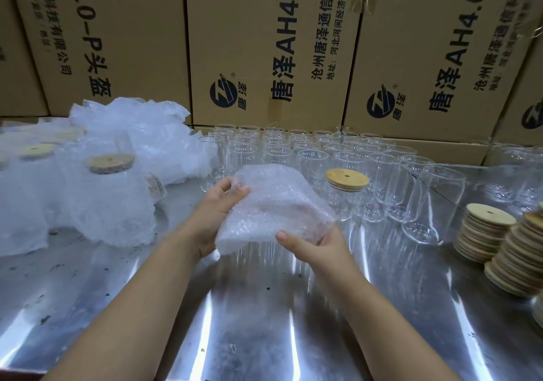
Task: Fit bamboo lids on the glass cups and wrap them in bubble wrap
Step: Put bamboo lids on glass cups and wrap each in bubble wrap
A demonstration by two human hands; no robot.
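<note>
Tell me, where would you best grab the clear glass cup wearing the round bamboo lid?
Probably from above, gripping the clear glass cup just under its round bamboo lid: it stands upright, with lidless glass cups close behind and right.

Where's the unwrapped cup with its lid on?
Head view, right of centre: the lidded cup stands among the empty cups, just right of the bubble wrap.

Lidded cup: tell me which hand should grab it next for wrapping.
Right, probably. The right hand lies nearer the lidded cup, which stands right of the bubble wrap; the left hand, farther off, can hold the wrap alone.
</note>
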